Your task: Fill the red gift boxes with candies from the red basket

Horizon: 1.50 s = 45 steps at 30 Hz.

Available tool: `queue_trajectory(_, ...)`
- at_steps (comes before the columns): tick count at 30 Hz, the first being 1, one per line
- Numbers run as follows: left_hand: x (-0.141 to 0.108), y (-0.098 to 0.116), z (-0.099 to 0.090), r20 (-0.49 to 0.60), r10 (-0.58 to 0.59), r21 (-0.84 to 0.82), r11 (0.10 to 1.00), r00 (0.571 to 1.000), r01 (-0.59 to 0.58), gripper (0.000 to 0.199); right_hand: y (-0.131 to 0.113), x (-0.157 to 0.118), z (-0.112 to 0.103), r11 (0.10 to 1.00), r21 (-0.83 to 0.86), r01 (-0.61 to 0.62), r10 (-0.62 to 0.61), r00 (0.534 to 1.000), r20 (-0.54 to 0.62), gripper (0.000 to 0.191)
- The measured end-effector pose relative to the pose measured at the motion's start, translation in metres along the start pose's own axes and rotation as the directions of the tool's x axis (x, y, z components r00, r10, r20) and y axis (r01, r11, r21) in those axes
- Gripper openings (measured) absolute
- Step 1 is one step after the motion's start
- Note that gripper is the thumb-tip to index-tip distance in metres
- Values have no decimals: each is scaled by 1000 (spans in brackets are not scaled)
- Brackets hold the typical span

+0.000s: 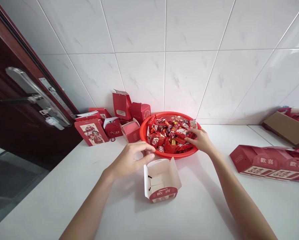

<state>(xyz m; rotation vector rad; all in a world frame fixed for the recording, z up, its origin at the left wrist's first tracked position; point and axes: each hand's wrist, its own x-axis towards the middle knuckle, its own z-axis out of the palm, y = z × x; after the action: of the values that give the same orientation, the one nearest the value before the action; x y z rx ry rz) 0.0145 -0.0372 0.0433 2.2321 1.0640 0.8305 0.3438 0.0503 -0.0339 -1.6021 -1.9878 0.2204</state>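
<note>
Open box [163, 196] sits lower centre; the left hand [126, 161], loosely spread by its back-left corner, could clip a flap and tip it. The right hand [202, 140] touches wrapped packets [162, 138], grip unclear; dragging might spill some over the basket's [174, 155] rim.

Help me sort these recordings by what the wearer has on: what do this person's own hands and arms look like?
The left hand and right hand are bare, with slim fingers and no gloves. No ring, watch or bracelet shows, though some fingers are partly hidden. Both forearms are slender and uncovered; no sleeve shows before they leave the picture.
</note>
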Motion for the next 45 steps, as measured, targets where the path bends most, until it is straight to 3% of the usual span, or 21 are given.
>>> queue_trajectory(4, 20, -21, 1, -64, -94, -119, 989, 993, 86, 22, -10, -2, -5, 999, -16, 32, -31, 998, 48, 19)
queue_trajectory(10, 68, -50, 18, -77, -114, -200, 975, 990, 97, 32, -26, -6, -3, 994, -16, 110, -108, 991, 83, 17)
queue_trajectory(16, 104, -77, 48, -13, -173, -218, 962, 985, 166, 44, -38, -10, 1, 961, 33, 274, -273, 962, -31, 19)
queue_trajectory(21, 99, -80, 55, 15, -144, -171, 975, 990, 144, 62, -48, -13, 4, 940, 126, 317, -300, 944, -135, 18)
queue_trajectory(25, 92, -74, 50, 84, -81, -164, 982, 993, 94, 70, -64, -18, 10, 839, 439, 321, -257, 946, -200, 16)
queue_trajectory(28, 89, -71, 46, 102, -84, -260, 960, 991, 108, 62, -73, -21, 13, 775, 592, 222, -145, 974, -176, 23)
queue_trajectory(32, 86, -68, 42, 70, -77, -399, 912, 995, 99, 53, -77, -22, 13, 770, 632, 90, -60, 996, -69, 47)
queue_trajectory(36, 85, -67, 41, 59, -86, -455, 884, 995, 104, 54, -76, -21, 13, 745, 663, 74, -79, 997, -21, 45)
queue_trajectory(42, 85, -69, 42, 15, -134, -539, 834, 991, 121, 67, -76, -21, 15, 620, 784, -28, -1, 999, 37, 53)
queue_trajectory(45, 85, -71, 43, -29, -155, -566, 817, 987, 112, 69, -75, -19, 15, 635, 772, -16, 18, 1000, 6, 48)
